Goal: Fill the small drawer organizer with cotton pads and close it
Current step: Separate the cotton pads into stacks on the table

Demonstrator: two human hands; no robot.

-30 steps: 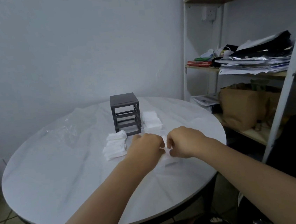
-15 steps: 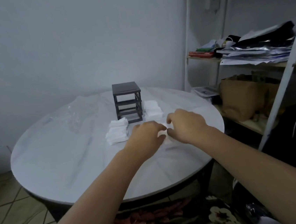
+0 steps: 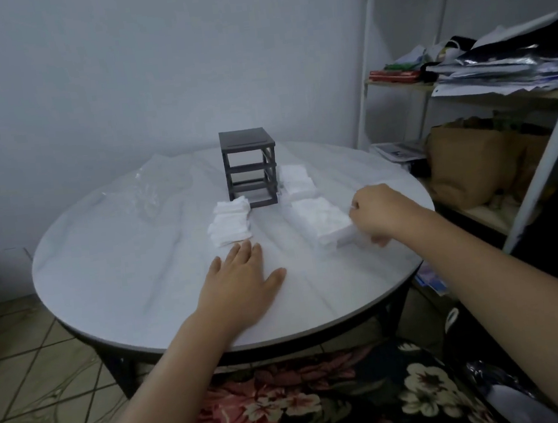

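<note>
The left hand (image 3: 244, 284) lies flat on the table (image 3: 123, 279), fingers straight, holding nothing. Further right, the right hand (image 3: 381, 212) curls round the near end of a white drawer (image 3: 323, 222) heaped with cotton pads. Left of that grip lies a loose pad pile (image 3: 230, 221). Beyond it stands the dark organizer (image 3: 249, 168), with another pile (image 3: 297, 182) just beside it.

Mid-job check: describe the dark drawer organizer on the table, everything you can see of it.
The drawer organizer is a small dark grey frame, plastic by its look, with a solid top and three open tiers you can see through, so no drawers sit in it. It stands upright, far across the round table. A left pad stack and a right pad stack lie close beside it; contact is unclear. Neither the left hand nor the right hand touches it.
</note>
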